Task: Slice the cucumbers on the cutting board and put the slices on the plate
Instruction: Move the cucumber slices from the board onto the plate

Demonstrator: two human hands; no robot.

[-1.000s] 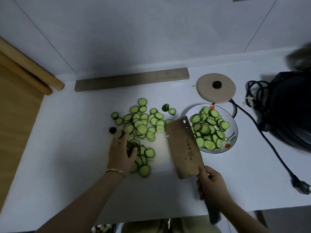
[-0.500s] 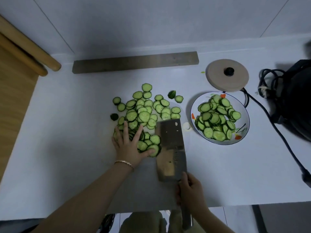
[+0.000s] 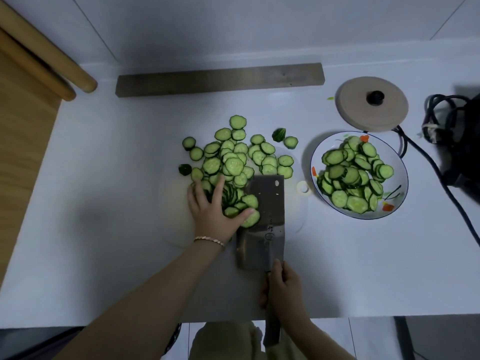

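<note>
Dozens of green, dark-rimmed round cucumber slices (image 3: pixel 231 162) cover the far half of a pale, round plastic cutting board (image 3: pixel 294 219) on a white tabletop (image 3: pixel 104 178), where a person appears to be gathering them. The left hand (image 3: pixel 211 213) lies flat and spread over the near clump of slices, fingers straight, thumb stretched right to meet, or almost meet, a broad steel cleaver (image 3: pixel 263 222). The right hand (image 3: pixel 283 289) is wrapped round the cleaver's handle at the near edge of the tabletop. The blade rests with its wide face showing, long axis running near to far, just right of the clump; whether its left edge lies under any slice cannot be told. A white, blue-rimmed round plate (image 3: pixel 313 162), already heaped with slices, stands just right of the board, on the opposite side of the blade from the left hand. That layout appears to govern the coming move. The slices lie left of the blade and the plate right of it, so the left hand would likely push rightward onto the steel. The right hand, nearer the plate, would then carry the load across. Loose slices at the board's far edge could spill onto the tabletop. A round wooden lid (image 3: pixel 371 105) and a black cable (image 3: pixel 426 160) sit beyond the plate.
</note>
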